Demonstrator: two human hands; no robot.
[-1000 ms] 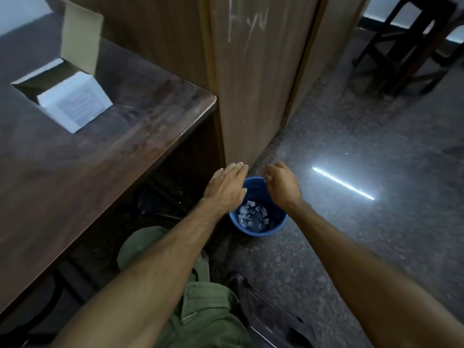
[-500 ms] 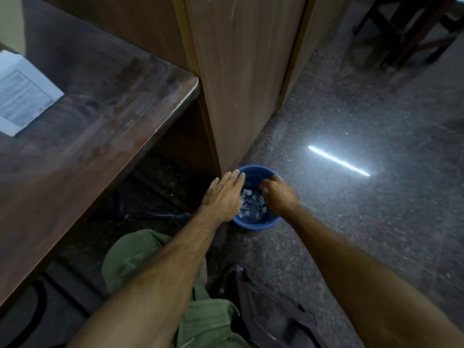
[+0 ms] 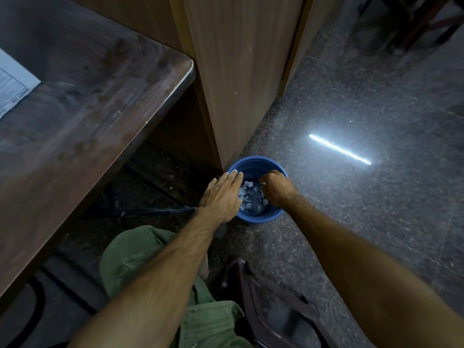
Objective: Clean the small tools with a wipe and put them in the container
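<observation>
A small blue bucket (image 3: 256,160) stands on the speckled floor against the corner of a wooden panel. Several small pale pieces (image 3: 251,197) lie in its bottom. My left hand (image 3: 221,197) lies flat over the bucket's left rim with its fingers straight. Inside the bucket on the right, my right hand (image 3: 277,188) has its fingers curled downward, and a small pale piece shows at the fingertips. No wipe is visible.
A dark wooden table (image 3: 88,109) fills the left, with a white printed box (image 3: 12,84) at its far left edge. The tall wooden panel (image 3: 238,71) rises behind the bucket. A dark bag (image 3: 276,310) lies by my green-trousered knee (image 3: 135,252). Chair legs (image 3: 414,26) stand far right.
Both hands have moved down from above the bucket. The left now rests on its rim and the right has dipped inside. My view has tilted down and right.
</observation>
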